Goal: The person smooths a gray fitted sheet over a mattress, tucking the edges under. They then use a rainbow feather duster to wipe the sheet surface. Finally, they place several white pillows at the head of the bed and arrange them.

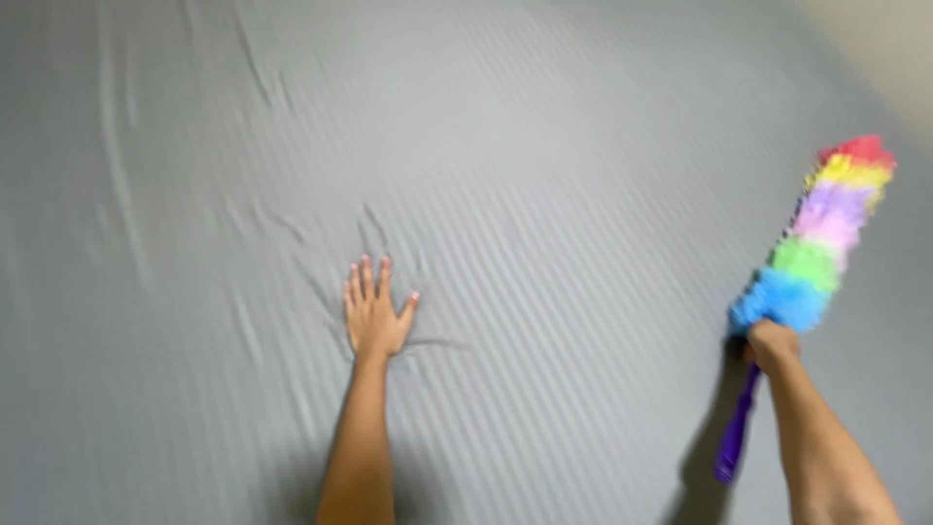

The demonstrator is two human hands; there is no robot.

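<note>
Purple handle (736, 435) lies closest to the camera, its butt end hanging free below the right hand (773, 344). That hand is clenched around the handle just under the blue end of the rainbow duster (824, 238), with the fluffy head rising up and away from the fist, coloured blue, green, pink, lilac, yellow and red. The left hand (376, 311) grasps nothing: it lies flat, fingers spread, palm pressed on the grey striped sheet (544, 175), well to the left of the duster.

Risks, as judged: the pressing palm already gathers creases radiating around it, and any sliding of that hand would drag more folds into the fabric. The duster is held high on its handle, near the head, so a hard sweep could twist it in the fist or knock the free handle end against the forearm.

Limits of view: the frame is motion-blurred, so fabric texture and fingertip detail are soft. Both arms are cut off at the lower edge. Sheet edges are out of frame, apart from a pale strip at the top right corner that cannot be identified.
</note>
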